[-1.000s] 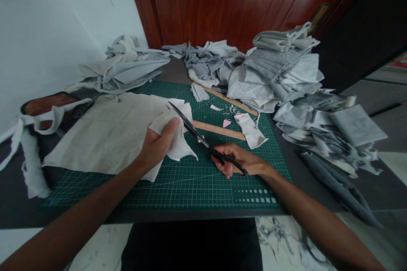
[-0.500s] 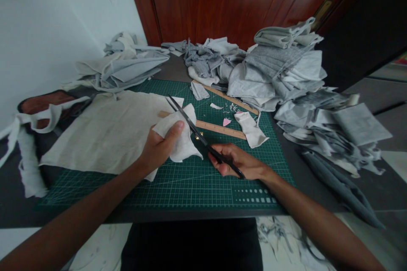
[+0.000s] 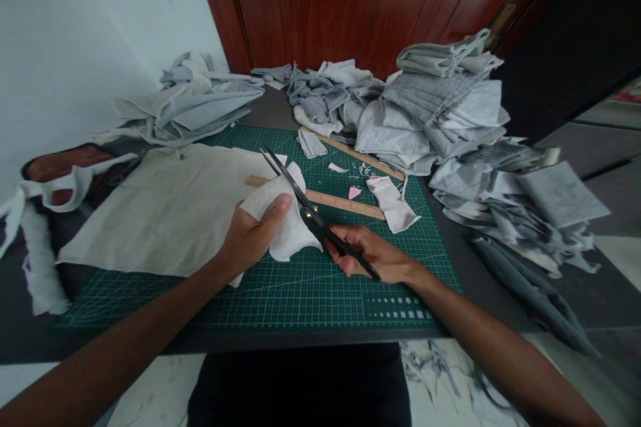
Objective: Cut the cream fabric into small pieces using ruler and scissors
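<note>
My left hand (image 3: 253, 233) pinches a small curved piece of white fabric (image 3: 285, 230), thumb on top. In my right hand (image 3: 363, 250) is a pair of black scissors (image 3: 320, 220), its fingers closed round the handles. The blades point up and to the left and lie across the right side of the fabric piece; they look slightly apart at the tips. Beneath them is a green cutting mat (image 3: 300, 307). A large cream cloth (image 3: 160, 213) lies flat on the mat's left part, partly under my left hand.
A wooden ruler (image 3: 345, 203) lies behind the scissors, another (image 3: 350, 150) farther back. Fabric scraps (image 3: 393, 203) and a pink bit (image 3: 354, 192) lie nearby. Grey cloth piles stand at back left (image 3: 190, 103) and right (image 3: 435, 107). A brown-red item (image 3: 65, 170) with white strips lies far left.
The lower edge of the small fabric piece has shifted slightly down and right. Both hands keep nearly the same grip, and the whole view has moved a little.
</note>
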Demonstrator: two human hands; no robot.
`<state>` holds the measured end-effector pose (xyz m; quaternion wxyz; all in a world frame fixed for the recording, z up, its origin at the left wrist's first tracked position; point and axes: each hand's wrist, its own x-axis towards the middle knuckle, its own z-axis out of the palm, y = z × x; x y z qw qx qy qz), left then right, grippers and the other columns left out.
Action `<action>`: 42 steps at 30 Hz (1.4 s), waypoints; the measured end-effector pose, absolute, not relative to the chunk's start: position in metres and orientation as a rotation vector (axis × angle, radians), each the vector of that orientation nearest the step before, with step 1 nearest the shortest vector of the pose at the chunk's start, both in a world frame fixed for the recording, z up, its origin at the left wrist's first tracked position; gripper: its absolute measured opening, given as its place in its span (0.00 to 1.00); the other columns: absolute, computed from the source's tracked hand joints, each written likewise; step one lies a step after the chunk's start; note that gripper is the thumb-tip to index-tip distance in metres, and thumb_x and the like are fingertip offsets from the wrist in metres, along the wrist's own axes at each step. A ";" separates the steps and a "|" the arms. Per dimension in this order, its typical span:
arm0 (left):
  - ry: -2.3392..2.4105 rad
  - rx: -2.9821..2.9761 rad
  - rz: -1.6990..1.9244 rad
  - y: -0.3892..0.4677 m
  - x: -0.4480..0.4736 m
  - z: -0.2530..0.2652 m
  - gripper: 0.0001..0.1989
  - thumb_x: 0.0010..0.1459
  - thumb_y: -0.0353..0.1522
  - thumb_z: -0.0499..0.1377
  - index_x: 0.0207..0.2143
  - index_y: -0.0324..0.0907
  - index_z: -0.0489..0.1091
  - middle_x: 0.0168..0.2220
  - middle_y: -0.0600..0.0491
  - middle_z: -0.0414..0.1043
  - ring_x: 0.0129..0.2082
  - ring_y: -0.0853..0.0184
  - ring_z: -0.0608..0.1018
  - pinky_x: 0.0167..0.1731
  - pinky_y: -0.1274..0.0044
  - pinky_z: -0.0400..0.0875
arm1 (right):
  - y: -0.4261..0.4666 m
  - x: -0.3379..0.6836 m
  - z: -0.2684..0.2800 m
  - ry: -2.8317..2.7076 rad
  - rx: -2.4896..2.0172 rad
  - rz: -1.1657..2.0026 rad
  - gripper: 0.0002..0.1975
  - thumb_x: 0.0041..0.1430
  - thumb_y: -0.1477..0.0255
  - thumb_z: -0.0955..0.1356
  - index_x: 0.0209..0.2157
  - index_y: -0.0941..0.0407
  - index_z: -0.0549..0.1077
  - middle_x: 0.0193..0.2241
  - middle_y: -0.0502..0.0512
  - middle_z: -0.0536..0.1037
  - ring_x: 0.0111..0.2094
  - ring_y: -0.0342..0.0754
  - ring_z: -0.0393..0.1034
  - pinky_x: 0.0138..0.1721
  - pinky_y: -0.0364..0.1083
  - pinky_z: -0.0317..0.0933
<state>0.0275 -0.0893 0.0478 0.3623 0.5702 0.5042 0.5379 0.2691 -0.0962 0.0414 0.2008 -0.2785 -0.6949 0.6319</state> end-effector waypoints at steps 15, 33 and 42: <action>1.295 1.496 1.437 -0.093 0.027 0.057 0.15 0.58 0.38 0.66 0.22 0.42 0.71 0.20 0.56 0.71 0.20 0.68 0.72 0.19 0.77 0.67 | -0.096 0.268 0.047 -2.000 -0.782 1.661 0.34 0.54 0.37 0.70 0.31 0.56 0.66 0.26 0.45 0.63 0.25 0.39 0.52 0.25 0.41 0.47; 1.268 1.496 1.430 -0.089 0.027 0.055 0.11 0.61 0.40 0.65 0.33 0.42 0.79 0.31 0.52 0.81 0.36 0.60 0.82 0.39 0.71 0.79 | -0.099 0.264 0.039 -1.855 -0.828 1.722 0.30 0.51 0.45 0.77 0.28 0.56 0.65 0.21 0.43 0.63 0.23 0.39 0.54 0.24 0.40 0.46; 1.223 1.541 1.412 -0.088 0.024 0.058 0.16 0.64 0.45 0.63 0.40 0.42 0.81 0.33 0.53 0.81 0.31 0.65 0.79 0.33 0.75 0.76 | -0.100 0.261 0.037 -1.793 -0.892 1.669 0.28 0.51 0.49 0.78 0.25 0.55 0.65 0.18 0.43 0.66 0.19 0.38 0.56 0.20 0.40 0.47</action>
